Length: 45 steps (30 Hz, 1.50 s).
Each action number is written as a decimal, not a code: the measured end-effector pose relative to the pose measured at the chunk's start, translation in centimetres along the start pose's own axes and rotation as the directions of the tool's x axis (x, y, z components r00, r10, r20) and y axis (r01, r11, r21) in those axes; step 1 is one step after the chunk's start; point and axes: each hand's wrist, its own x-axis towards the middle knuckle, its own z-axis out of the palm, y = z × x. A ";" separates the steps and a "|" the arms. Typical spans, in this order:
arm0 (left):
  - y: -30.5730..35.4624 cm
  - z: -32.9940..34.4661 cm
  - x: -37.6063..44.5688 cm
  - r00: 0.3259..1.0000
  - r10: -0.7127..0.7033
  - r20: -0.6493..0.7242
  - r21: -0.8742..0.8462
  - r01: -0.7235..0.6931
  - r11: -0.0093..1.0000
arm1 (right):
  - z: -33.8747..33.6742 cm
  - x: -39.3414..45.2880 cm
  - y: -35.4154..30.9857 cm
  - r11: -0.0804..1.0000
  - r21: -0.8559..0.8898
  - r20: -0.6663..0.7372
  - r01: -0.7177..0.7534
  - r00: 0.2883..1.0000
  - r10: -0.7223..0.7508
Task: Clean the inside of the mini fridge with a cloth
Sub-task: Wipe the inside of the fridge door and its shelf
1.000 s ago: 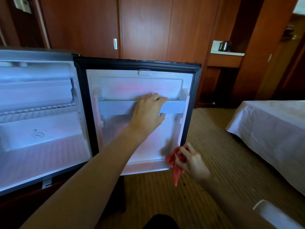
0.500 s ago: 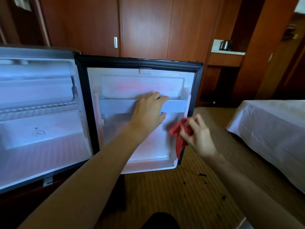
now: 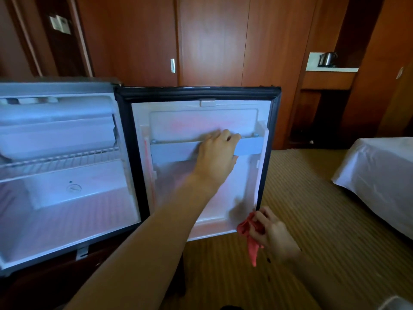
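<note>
Left hand point(image 3: 218, 157) grips white plastic door-shelf rail point(image 3: 174, 151), frame centre; right hand point(image 3: 271, 231) pinches limp red cloth point(image 3: 251, 239), lower right. Bunch it tighter.

My one head view: looks forward and down, close on open mini fridge point(image 3: 67, 175) and both forearms.

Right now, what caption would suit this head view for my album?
Left hand grips the pale plastic door shelf of the open white mini fridge; right hand holds a crumpled red cloth at the door's lower corner.
</note>
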 end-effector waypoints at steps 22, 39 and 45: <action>-19.7 -10.9 -10.7 0.957 0.200 0.210 0.142 -0.232 0.962 | -8.0 16.6 -22.6 0.879 -0.264 -0.317 0.397 0.825 -0.468; -20.9 -6.2 -7.4 0.924 0.332 -0.192 0.108 -0.316 0.943 | -2.8 19.6 -25.3 0.902 -0.266 -0.509 0.340 0.745 -0.431; -21.5 -7.0 -6.9 0.918 0.380 -0.113 0.106 -0.369 0.923 | -0.8 18.3 -25.1 0.922 -0.195 -0.465 0.335 0.796 -0.387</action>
